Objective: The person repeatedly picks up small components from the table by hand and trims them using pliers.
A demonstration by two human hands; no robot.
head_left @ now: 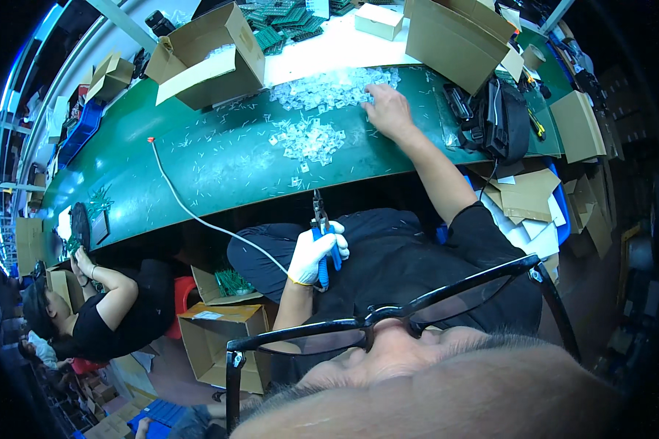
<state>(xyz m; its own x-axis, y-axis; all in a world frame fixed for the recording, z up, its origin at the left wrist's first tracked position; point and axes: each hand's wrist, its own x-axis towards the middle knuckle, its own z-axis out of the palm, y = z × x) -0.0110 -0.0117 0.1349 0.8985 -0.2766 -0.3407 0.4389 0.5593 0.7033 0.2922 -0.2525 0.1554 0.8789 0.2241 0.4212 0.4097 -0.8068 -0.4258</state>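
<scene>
Nearest the wearer, the left hand, in a white glove, has its grip closed round the blue handles of a pair of steel-nosed cutting pliers, nose pointing to twelve o'clock just short of the green-topped bench. Farther off, at about one o'clock from the pliers, the bare right hand rests on the far heap of small clear plastic parts, fingers curled in a narrow grip; whether it holds a piece cannot be told. A smaller cluster of clear parts lies between. The step looks like picking a part for trimming; next calls for bringing one piece to the pliers' nose.
</scene>
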